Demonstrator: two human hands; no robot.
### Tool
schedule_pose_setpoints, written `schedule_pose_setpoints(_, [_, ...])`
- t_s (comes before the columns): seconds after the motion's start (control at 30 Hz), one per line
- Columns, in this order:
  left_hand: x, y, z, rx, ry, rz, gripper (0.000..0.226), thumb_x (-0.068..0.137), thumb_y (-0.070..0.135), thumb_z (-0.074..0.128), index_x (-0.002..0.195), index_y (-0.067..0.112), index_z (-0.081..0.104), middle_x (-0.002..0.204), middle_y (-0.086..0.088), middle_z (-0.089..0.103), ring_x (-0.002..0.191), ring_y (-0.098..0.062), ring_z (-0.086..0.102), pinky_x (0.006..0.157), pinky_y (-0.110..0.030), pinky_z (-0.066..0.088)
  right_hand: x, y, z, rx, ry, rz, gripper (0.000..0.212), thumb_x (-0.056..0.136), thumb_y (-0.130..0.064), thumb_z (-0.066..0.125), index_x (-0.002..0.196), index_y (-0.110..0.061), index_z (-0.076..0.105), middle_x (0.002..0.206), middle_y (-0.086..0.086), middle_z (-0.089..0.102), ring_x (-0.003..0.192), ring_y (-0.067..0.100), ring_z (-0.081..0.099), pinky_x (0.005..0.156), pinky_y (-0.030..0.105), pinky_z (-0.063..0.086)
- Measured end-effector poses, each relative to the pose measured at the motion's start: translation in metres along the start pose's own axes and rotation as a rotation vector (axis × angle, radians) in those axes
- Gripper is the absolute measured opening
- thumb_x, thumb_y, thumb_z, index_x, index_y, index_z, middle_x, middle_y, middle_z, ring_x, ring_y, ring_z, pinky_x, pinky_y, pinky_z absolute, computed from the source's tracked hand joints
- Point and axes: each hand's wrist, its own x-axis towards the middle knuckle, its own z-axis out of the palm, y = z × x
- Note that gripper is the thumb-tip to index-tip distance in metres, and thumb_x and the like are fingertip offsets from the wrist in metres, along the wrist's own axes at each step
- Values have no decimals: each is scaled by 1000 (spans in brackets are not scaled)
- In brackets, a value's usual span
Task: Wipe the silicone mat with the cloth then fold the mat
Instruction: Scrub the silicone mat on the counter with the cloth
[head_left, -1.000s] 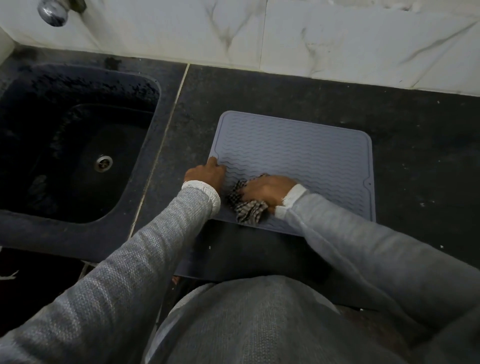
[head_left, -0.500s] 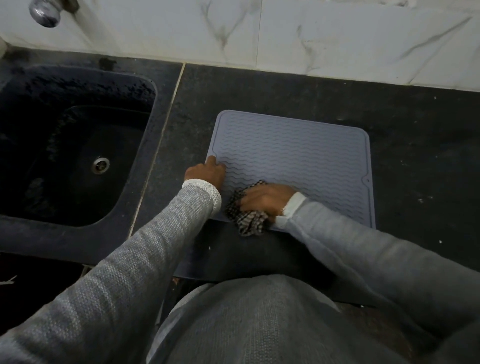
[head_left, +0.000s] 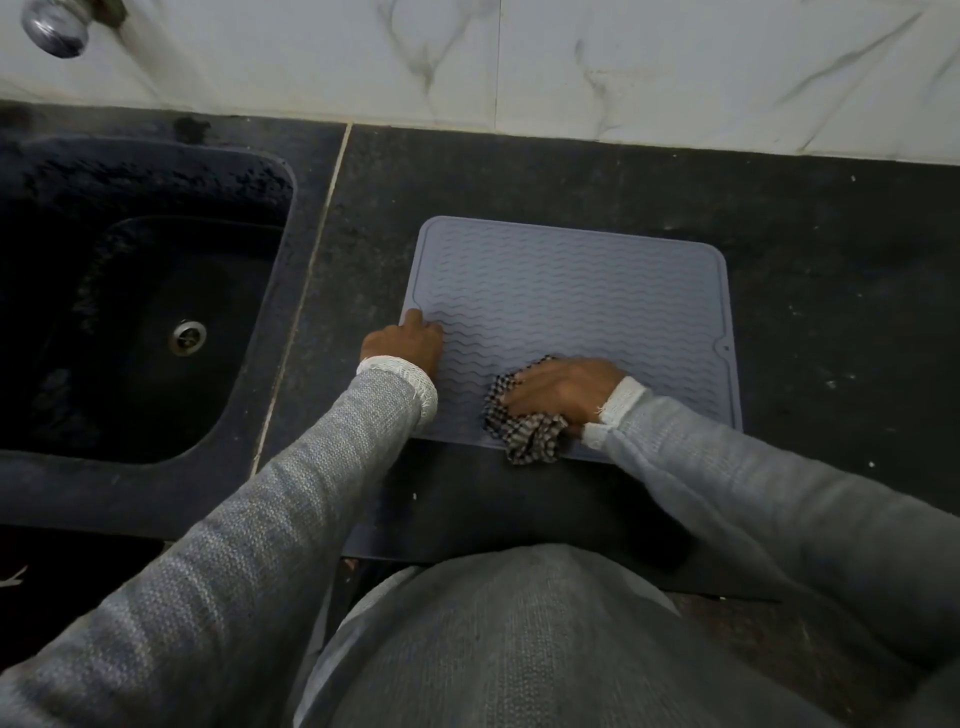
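Note:
A grey silicone mat (head_left: 571, 296) with wavy ridges lies flat on the dark counter (head_left: 831, 260). My left hand (head_left: 405, 343) presses down on the mat's left edge, fingers bent, nothing held. My right hand (head_left: 566, 389) is shut on a bunched black-and-white checked cloth (head_left: 524, 431), pressing it onto the mat near its front edge. Part of the cloth hangs over that edge onto the counter.
A deep black sink (head_left: 130, 322) with a metal drain (head_left: 187, 336) sits to the left. A chrome tap (head_left: 54, 26) sticks out at the top left. White marble-look wall tiles (head_left: 571, 67) rise behind the counter. My body stands against the counter's front edge.
My right hand has slid the cloth to the right along the mat's front edge. My left hand has stayed on the mat's left edge.

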Motion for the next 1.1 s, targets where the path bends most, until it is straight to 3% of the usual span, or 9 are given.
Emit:
schedule_pose_setpoints(0.1, [1, 0, -1, 3, 4, 0, 47, 92, 18, 55, 136, 12, 40, 135, -11, 40, 113, -34, 58, 85, -43, 49, -7, -12, 1, -113, 38, -192, 41, 99, -18, 30, 119, -1, 61, 135, 19, 52, 132, 39, 40, 111, 45, 37])
schedule_pose_setpoints(0.17, [1, 0, 0, 3, 9, 2, 47, 92, 20, 56, 136, 12, 39, 135, -11, 41, 113, -34, 58, 85, -43, 49, -22, -10, 0, -53, 113, -208, 61, 97, -32, 20, 99, 3, 70, 111, 22, 68, 107, 44, 61, 85, 51, 54])
schedule_pose_setpoints(0.2, [0, 0, 0, 3, 8, 2, 48, 92, 20, 56, 136, 12, 39, 135, -11, 41, 113, -34, 58, 85, -43, 49, -29, -4, 2, -28, 165, -199, 52, 96, -30, 31, 93, 0, 73, 104, 18, 72, 97, 41, 67, 74, 49, 56])
schedule_pose_setpoints(0.27, [0, 0, 0, 8, 5, 1, 49, 92, 20, 57, 136, 12, 39, 135, -11, 41, 112, -34, 59, 85, -43, 50, -41, 6, 1, -17, 108, -97, 23, 85, -19, 62, 102, -6, 72, 116, 10, 68, 109, 33, 63, 86, 40, 55])
schedule_pose_setpoints(0.33, [-1, 0, -2, 10, 5, 0, 48, 92, 19, 57, 136, 11, 39, 135, -11, 41, 112, -34, 59, 85, -43, 49, -43, 16, 2, 50, -45, 29, 34, 85, -19, 63, 119, -18, 63, 136, -3, 54, 131, 20, 46, 107, 31, 41])
schedule_pose_setpoints(0.53, [-12, 8, 11, -184, 40, -5, 51, 87, 22, 61, 134, 16, 41, 137, -9, 38, 120, -33, 51, 92, -49, 45, -42, 12, 2, 47, -76, 123, 35, 92, -25, 52, 127, -27, 56, 143, -10, 46, 137, 11, 36, 108, 30, 37])
schedule_pose_setpoints(0.67, [-15, 32, 24, -334, 67, 303, 79, 78, 30, 72, 145, 25, 30, 154, -6, 17, 140, -28, 27, 113, -42, 31, -46, 10, 1, 78, -75, 134, 35, 92, -23, 53, 127, -25, 56, 143, -8, 46, 137, 11, 36, 109, 29, 35])
schedule_pose_setpoints(0.93, [-7, 59, 31, -317, 14, 350, 86, 71, 31, 77, 143, 30, 29, 152, -5, 16, 141, -30, 22, 103, -51, 41, -29, 4, -5, 115, 85, 183, 30, 92, -26, 53, 121, -24, 61, 134, -2, 57, 128, 20, 47, 104, 37, 40])
schedule_pose_setpoints(1.1, [-7, 63, 24, -269, 31, 325, 84, 64, 32, 81, 133, 31, 34, 141, 0, 23, 133, -26, 29, 93, -50, 48, -30, 11, 6, 36, -14, 142, 36, 97, -19, 43, 133, -21, 49, 150, 0, 37, 141, 16, 28, 116, 23, 17])
